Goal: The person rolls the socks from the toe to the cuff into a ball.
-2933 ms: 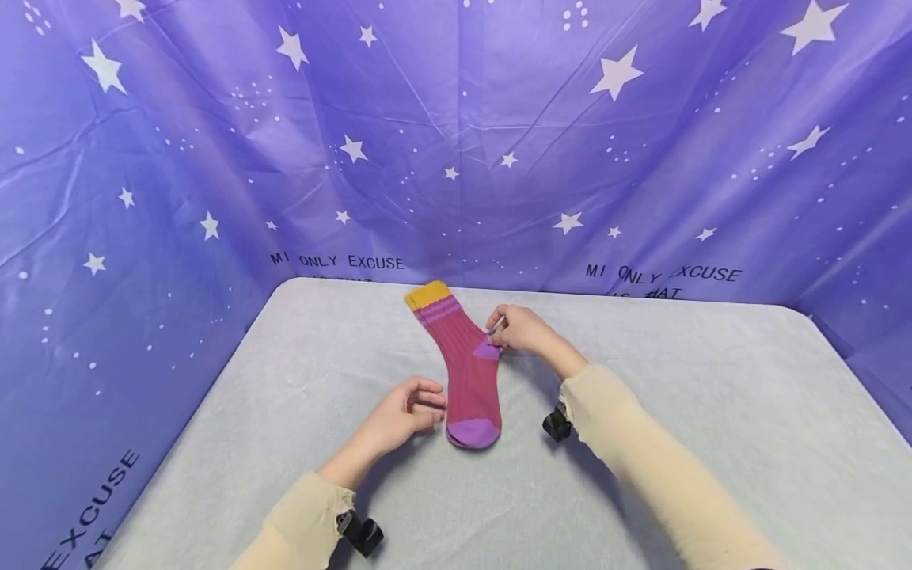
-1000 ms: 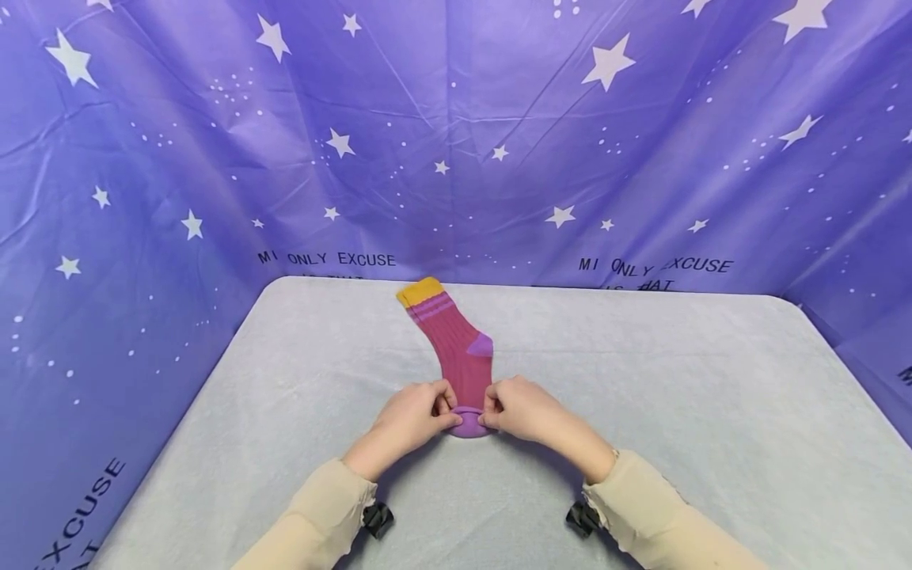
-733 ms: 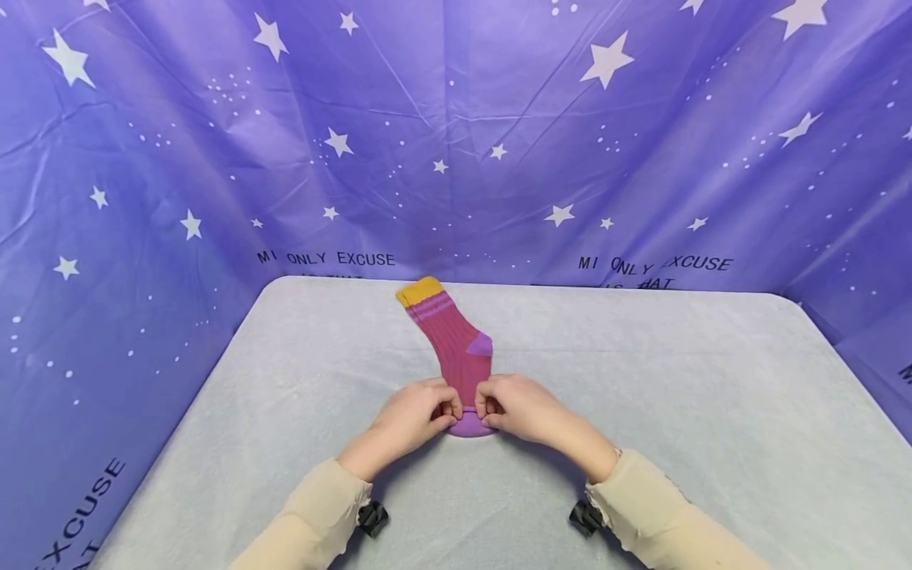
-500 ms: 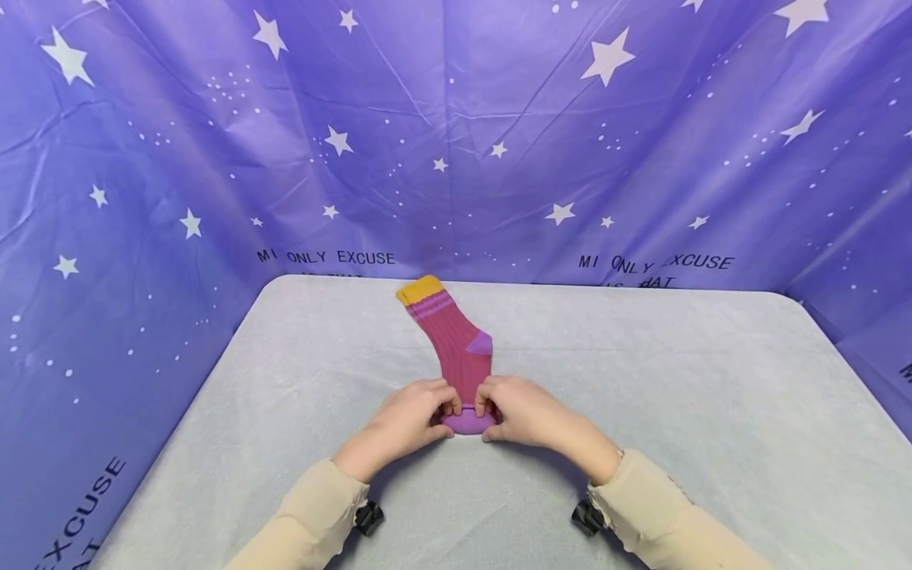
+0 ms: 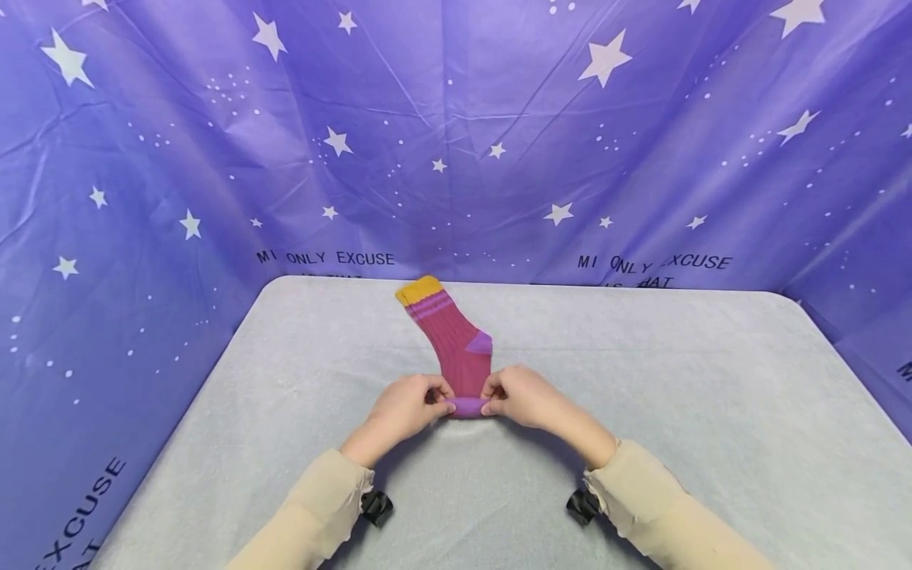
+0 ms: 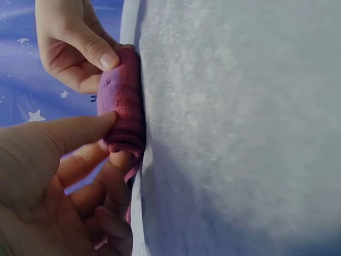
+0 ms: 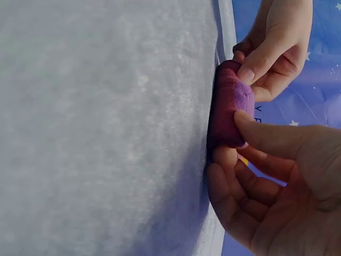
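Note:
A maroon sock (image 5: 456,340) with a yellow cuff, lilac stripes and a lilac heel lies on the table, its cuff towards the far edge. Its toe end is rolled up into a short thick roll, seen close in the left wrist view as a maroon and purple roll (image 6: 123,98). My left hand (image 5: 408,408) pinches the left end of that roll between thumb and fingers. At the right end, my right hand (image 5: 527,400) pinches it the same way. In the right wrist view both thumbs press on the roll (image 7: 229,106). The underside of the roll is hidden.
A pale grey cloth covers the table (image 5: 677,396). Behind and beside it hangs a purple-blue curtain (image 5: 456,119) with white stars and black lettering. Black wrist cameras (image 5: 376,507) sit at both sleeve cuffs.
Both hands came to the toe end and folded it over. Since then the toe has been rolled further towards the cuff, and the hands have shifted slightly away from the near edge.

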`<state>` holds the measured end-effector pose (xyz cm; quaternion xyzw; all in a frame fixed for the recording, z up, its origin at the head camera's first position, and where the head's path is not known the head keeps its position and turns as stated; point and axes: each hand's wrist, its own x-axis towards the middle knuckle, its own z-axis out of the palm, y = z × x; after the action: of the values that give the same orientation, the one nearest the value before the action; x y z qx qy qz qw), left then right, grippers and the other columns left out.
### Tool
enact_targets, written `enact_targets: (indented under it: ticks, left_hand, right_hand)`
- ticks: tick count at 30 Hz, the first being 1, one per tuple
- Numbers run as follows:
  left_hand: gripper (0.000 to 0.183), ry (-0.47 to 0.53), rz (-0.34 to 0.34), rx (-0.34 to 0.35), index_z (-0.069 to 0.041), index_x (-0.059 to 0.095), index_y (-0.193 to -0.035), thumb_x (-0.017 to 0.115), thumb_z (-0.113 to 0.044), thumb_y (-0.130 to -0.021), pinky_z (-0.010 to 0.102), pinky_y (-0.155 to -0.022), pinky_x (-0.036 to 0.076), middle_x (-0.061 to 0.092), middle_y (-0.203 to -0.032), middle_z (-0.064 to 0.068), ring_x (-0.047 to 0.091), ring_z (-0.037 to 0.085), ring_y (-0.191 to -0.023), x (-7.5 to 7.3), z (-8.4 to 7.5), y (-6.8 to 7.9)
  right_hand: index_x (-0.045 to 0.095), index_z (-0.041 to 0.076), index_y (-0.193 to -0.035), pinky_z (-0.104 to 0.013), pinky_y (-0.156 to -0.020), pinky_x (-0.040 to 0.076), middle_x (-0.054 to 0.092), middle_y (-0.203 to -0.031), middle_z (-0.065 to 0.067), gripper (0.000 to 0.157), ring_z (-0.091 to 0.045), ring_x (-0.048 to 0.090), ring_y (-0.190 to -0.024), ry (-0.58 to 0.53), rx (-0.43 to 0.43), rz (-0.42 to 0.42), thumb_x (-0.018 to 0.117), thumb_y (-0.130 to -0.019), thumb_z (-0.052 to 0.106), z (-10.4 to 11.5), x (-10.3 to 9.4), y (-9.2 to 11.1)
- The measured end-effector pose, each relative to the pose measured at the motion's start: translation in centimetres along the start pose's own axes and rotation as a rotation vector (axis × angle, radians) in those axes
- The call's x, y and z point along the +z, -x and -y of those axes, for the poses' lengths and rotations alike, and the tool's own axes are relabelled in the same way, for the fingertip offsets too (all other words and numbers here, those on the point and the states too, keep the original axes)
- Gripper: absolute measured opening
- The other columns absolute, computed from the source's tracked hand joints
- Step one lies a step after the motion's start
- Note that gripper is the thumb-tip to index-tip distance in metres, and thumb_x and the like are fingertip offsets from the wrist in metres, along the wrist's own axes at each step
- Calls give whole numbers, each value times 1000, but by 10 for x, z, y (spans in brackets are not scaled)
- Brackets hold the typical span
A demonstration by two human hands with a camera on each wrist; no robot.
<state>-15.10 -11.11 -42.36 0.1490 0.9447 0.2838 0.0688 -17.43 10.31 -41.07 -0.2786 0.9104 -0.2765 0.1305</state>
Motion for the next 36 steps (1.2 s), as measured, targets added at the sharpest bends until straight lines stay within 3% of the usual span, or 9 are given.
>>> enact_targets:
  ticks: [4,7,10,14,18,21,27,31,36]
  left_hand:
    - [11,24,-7,-107,-20,70,-80,77,-26,-85,24,-59,41,63,-70,-9,52,7,-63,-2,-2,-6]
    - [17,19,-19,-139,-21,64,-77,79,-27,-83,25,-57,40,61,-68,-8,51,8,-61,-2,-3,-10]
    - [21,-7,-50,-80,-21,60,-77,80,-24,-83,26,-61,42,60,-75,-7,52,9,-67,-2,-3,-12]
    - [18,-50,-85,22,-22,63,-77,80,-19,-83,27,-69,46,61,-84,-7,56,9,-77,0,-1,-8]
    - [13,-176,-91,118,-22,71,-84,83,-22,-80,32,-76,54,68,-89,-7,65,15,-85,-3,-1,-2]
    - [22,-303,-74,180,-20,72,-90,87,-26,-75,34,-82,55,68,-91,-8,67,17,-91,-4,-4,0]
    - [30,-449,-46,206,-20,64,-83,90,-30,-72,27,-68,50,59,-81,-9,59,11,-76,-1,-16,-6]
    - [24,-397,-21,170,-19,62,-77,86,-24,-75,26,-62,48,59,-75,-8,56,10,-69,-1,-16,-14]
    - [12,-131,31,37,-19,70,-80,81,-22,-80,24,-64,46,64,-71,-8,54,7,-66,-6,-4,-20]
  right_hand:
    - [71,6,-82,-22,-63,46,66,-72,1,8,-7,52,-66,-53,80,-4,76,-84,12,-1,-2,-6]
    - [64,8,-81,-23,-60,43,60,-68,2,15,-9,50,-62,-62,102,-18,78,-82,10,-1,-3,-9]
    - [58,12,-80,-24,-60,40,55,-66,3,21,-9,48,-62,-13,81,-49,79,-81,9,0,-3,-9]
    - [61,16,-75,-26,-62,44,56,-72,4,20,-11,51,-66,165,-10,-117,79,-80,9,4,1,-4]
    - [69,15,-78,-31,-68,53,64,-80,4,15,-15,63,-73,353,-108,-182,83,-77,16,11,5,4]
    - [68,12,-80,-34,-68,54,65,-80,2,23,-17,64,-74,427,-138,-198,87,-72,22,14,8,6]
    - [64,6,-82,-39,-66,54,63,-78,-5,32,-23,64,-73,511,-149,-239,90,-69,18,16,13,3]
    - [62,6,-78,-37,-63,52,62,-74,-5,26,-22,61,-69,445,-131,-216,85,-73,14,12,13,0]
    - [64,9,-80,-28,-63,47,60,-72,0,15,-12,52,-66,202,-31,-139,78,-81,13,5,7,-6]
